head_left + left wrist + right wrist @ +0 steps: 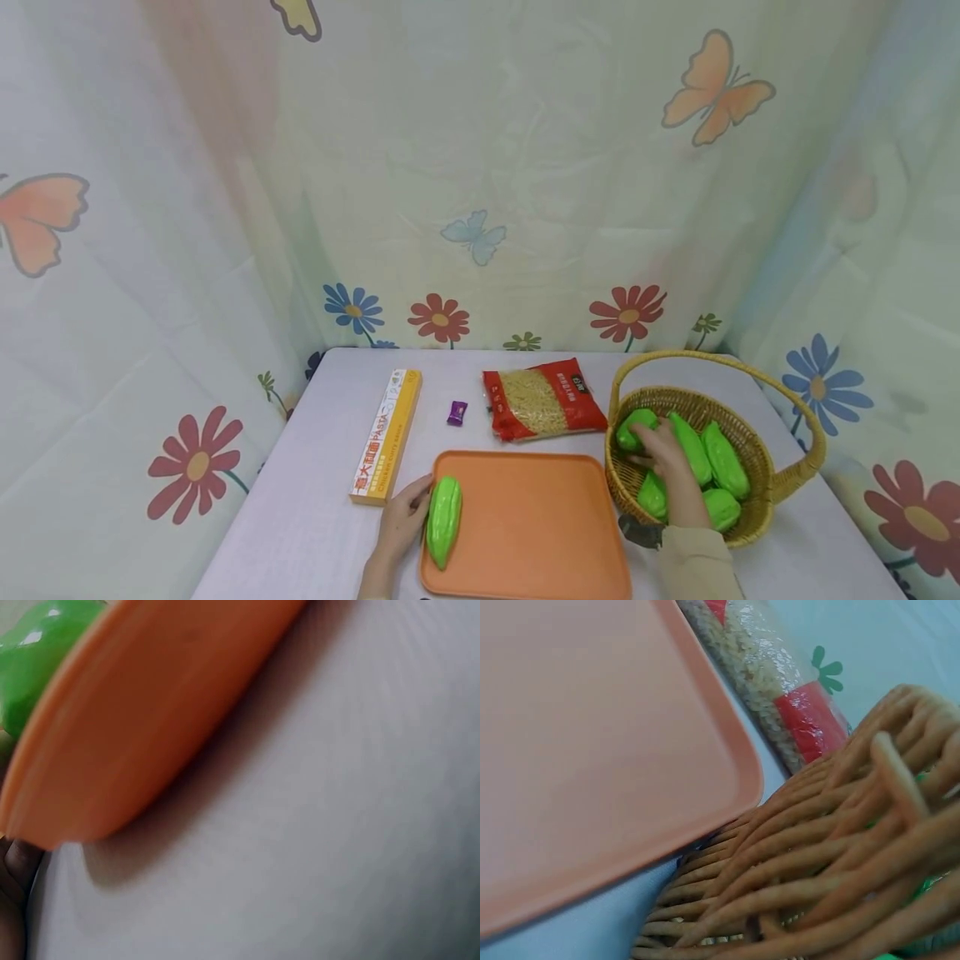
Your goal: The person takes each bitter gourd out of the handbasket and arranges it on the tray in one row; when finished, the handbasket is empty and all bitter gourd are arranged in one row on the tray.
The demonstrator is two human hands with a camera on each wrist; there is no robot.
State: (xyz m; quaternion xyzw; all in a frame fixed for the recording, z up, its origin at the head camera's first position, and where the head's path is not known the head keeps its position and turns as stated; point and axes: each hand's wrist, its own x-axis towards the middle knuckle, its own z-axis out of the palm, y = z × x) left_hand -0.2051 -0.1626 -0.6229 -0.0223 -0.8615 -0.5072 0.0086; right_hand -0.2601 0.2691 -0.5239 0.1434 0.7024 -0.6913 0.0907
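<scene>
An orange tray [540,525] lies on the table with one glossy green star fruit [444,521] along its left side. My left hand [403,518] holds the tray's left rim beside that fruit; in the left wrist view, fingers [24,859] show under the raised-looking orange edge. To the right stands a woven basket [761,500] with several more green star fruits [723,462] inside. Reaching into it, my right hand [662,450] grips a star fruit [636,427] at the basket's left side. In the right wrist view the basket wall [802,877] hides this hand.
Behind the tray lies a red-ended bag of pasta [543,400], close to the basket. A yellow and white pasta box [386,437] lies at the left, and a small purple wrapped candy [457,412] between them. The basket's tall handle [806,417] arches above its rim. Printed curtains [480,167] surround the table.
</scene>
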